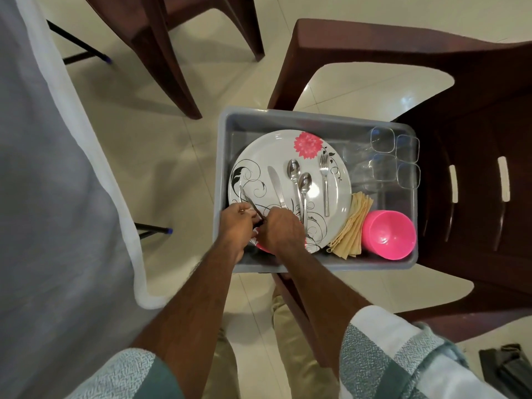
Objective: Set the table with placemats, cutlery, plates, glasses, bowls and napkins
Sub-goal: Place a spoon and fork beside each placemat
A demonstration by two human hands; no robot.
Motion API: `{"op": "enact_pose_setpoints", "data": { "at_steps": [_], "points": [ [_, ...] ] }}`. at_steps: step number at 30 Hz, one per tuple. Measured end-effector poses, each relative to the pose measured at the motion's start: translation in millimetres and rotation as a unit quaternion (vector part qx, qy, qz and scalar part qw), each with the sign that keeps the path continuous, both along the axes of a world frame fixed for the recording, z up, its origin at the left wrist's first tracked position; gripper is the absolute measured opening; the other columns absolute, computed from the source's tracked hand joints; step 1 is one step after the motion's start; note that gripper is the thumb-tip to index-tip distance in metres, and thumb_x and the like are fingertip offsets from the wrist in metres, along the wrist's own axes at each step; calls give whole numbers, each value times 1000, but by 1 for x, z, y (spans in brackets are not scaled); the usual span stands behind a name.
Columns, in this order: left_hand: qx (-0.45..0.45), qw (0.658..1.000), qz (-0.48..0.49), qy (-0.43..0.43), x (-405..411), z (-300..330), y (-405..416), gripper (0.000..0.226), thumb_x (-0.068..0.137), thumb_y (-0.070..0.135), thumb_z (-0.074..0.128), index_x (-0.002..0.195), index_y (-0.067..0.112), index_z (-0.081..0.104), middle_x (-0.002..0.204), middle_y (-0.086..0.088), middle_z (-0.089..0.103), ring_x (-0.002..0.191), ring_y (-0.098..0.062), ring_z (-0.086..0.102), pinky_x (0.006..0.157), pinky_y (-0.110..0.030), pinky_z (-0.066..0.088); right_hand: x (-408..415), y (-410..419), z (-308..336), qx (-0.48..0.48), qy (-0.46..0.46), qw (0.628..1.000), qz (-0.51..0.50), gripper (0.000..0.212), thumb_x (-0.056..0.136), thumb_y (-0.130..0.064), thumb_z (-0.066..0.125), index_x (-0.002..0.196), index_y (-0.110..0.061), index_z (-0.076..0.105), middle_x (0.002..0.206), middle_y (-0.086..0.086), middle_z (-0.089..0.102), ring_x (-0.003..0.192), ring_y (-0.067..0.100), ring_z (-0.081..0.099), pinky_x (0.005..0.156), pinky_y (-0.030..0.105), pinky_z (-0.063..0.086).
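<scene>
A grey tub (316,116) sits on the seat of a dark brown chair (475,197), and everything else is placed against it. Inside the tub, a white plate (276,151) with a pink flower and black scrollwork fills the side nearest the cloth-covered bench (51,168).

On the plate lie a knife (276,182), two spoons (299,182) and a fork (324,180), their long axes running roughly parallel from the tub's near wall toward its far wall, with blade tip, bowls and tines pointing at the far wall.

At the tub's near wall both hands meet over the plate's edge. The left hand (237,223), fingers curled, pinches a second knife (250,203) by its handle; the blade slants toward the far wall and the bench. The right hand (280,230) is curled beside it at the same handle; whether its grip closes on it I cannot tell.

Folded tan napkins (352,226) lean just beside the plate, touching a pink bowl (388,234) in the tub's near corner away from the bench. Clear glasses (394,156) stand at the far corner on that side.
</scene>
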State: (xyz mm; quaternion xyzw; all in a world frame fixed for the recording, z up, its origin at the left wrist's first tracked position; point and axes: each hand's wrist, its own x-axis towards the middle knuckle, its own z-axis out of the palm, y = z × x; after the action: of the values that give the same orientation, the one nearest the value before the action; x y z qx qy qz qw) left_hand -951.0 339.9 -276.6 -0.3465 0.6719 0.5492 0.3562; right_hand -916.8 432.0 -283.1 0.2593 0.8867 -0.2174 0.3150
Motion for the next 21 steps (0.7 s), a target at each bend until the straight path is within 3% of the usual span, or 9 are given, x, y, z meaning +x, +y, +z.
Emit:
{"op": "enact_pose_setpoints", "data": {
  "at_steps": [4, 8, 10, 13, 16, 18, 19, 21],
  "points": [
    [-4, 1000, -5, 22, 3, -2, 3, 19, 91, -2, 63, 105, 10, 66, 87, -10, 75, 69, -18, 68, 64, -33, 57, 10, 10, 0, -78, 55, 993, -66, 9, 84, -28, 65, 80, -20, 63, 80, 0, 66, 76, 24, 64, 69, 35, 55],
    [-32, 999, -13, 37, 3, -1, 8, 19, 85, 2, 73, 102, 10, 70, 86, -12, 76, 71, -22, 72, 70, -39, 62, 22, 21, -2, -260, 117, 925, -251, 8, 87, -13, 73, 81, -18, 72, 77, 0, 74, 75, 20, 73, 77, 45, 61],
    [-31, 998, -33, 35, 3, 1, 12, 14, 85, 3, 74, 96, 10, 73, 83, -12, 76, 69, -22, 72, 67, -37, 61, 23, 30, 1, -295, 119, 911, -263, 5, 87, -13, 75, 82, -16, 76, 79, 0, 75, 79, 18, 74, 82, 45, 61],
    [-40, 996, -61, 50, 3, 0, 18, 11, 87, 2, 72, 81, 11, 75, 80, -12, 76, 67, -23, 67, 65, -41, 59, 25, 51, 6, -252, 127, 917, -280, 15, 89, -24, 73, 78, -17, 76, 71, -4, 73, 72, 13, 72, 76, 33, 59],
    [-36, 995, -78, 50, 2, 2, 24, 10, 91, 1, 68, 83, 7, 73, 80, -13, 73, 66, -25, 61, 57, -34, 53, 30, 79, 3, -110, 146, 920, -346, 9, 89, -22, 72, 83, -16, 72, 71, -6, 70, 58, 1, 64, 64, 25, 58],
    [-31, 995, -81, 43, 1, 3, 29, 8, 92, 1, 67, 87, 4, 73, 83, -14, 73, 69, -26, 63, 60, -37, 57, 34, 88, 1, -79, 123, 927, -346, 8, 90, -18, 73, 89, -13, 68, 76, -4, 68, 50, -3, 59, 49, 14, 50],
    [-30, 995, -82, 39, 1, 4, 31, 8, 92, 1, 66, 89, 5, 73, 87, -14, 74, 73, -27, 65, 66, -42, 60, 34, 89, 1, -81, 112, 933, -333, 10, 90, -18, 74, 91, -13, 66, 78, -3, 67, 50, -2, 60, 47, 13, 47],
    [-27, 995, -88, 31, 2, 4, 34, 10, 93, 2, 65, 91, 8, 72, 92, -13, 75, 78, -28, 69, 74, -45, 62, 31, 87, -2, -80, 95, 944, -307, 13, 89, -22, 75, 94, -18, 64, 84, -2, 67, 62, 6, 67, 57, 26, 57]
  ]
}}
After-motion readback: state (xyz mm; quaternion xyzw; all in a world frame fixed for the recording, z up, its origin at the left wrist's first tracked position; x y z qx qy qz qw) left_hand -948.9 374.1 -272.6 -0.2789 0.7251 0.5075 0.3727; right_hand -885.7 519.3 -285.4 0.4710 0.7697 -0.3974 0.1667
